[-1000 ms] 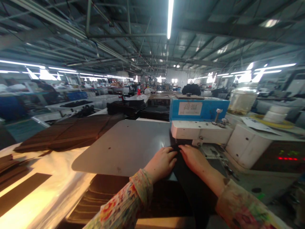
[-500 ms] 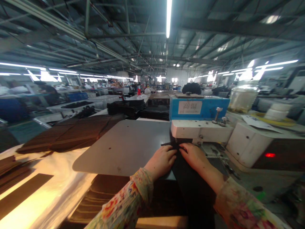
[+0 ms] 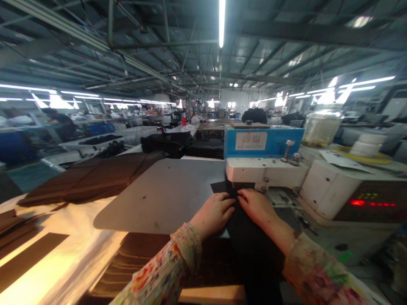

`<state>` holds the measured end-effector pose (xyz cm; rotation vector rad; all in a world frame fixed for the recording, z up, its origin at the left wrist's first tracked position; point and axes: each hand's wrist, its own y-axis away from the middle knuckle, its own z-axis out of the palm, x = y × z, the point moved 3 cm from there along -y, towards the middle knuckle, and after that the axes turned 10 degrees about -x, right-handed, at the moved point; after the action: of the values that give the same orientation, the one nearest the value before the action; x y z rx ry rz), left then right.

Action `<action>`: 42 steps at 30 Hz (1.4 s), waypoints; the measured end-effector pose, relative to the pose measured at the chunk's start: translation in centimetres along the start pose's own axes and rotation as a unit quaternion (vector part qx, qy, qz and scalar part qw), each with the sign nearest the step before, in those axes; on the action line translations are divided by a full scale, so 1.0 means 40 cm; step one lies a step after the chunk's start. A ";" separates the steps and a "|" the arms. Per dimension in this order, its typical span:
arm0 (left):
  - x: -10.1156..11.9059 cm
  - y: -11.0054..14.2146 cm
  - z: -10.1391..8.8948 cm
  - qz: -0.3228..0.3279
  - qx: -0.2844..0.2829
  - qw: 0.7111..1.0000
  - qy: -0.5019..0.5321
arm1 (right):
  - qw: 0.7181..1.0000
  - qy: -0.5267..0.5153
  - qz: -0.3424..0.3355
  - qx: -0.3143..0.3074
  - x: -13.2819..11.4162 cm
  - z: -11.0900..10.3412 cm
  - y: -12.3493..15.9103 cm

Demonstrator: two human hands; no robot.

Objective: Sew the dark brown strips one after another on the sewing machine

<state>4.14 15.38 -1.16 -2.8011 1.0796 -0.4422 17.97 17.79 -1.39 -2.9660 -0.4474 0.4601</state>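
A long black fabric strip (image 3: pixel 251 241) runs from the table's near edge up under the head of a white and blue sewing machine (image 3: pixel 263 163). My left hand (image 3: pixel 214 214) lies flat on the strip's left side, fingers stretched toward the needle area. Just to its right, my right hand (image 3: pixel 257 206) presses on the same strip with its fingers flat. Both fingertips sit close below the machine head. A corner of the black strip (image 3: pixel 219 187) shows past the machine on the grey plate (image 3: pixel 165 195).
Dark brown fabric pieces (image 3: pixel 92 176) are stacked at the left, more strips (image 3: pixel 28 254) lie near the front left. A control box with red digits (image 3: pixel 372 201) stands to the right, with a glass jar (image 3: pixel 321 129) behind it. Other workers and tables fill the far hall.
The black strip has fed farther under the machine head, its end now showing to the left past it. Both hands slid slightly forward with it. The red display shows more digits.
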 end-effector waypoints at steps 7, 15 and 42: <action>0.000 0.001 0.002 0.004 0.007 1.000 0.005 | 1.000 0.006 -0.005 0.003 0.004 0.005 -0.002; 0.001 0.004 -0.001 0.004 0.009 1.000 0.009 | 1.000 0.011 -0.006 0.008 0.000 0.004 0.002; -0.003 0.004 0.001 0.008 0.011 1.000 0.015 | 0.999 0.031 -0.022 0.026 -0.002 0.008 0.004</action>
<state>3.96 15.34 -1.26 -2.7737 1.0967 -0.4930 17.85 17.64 -1.68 -2.9050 -0.4866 0.3679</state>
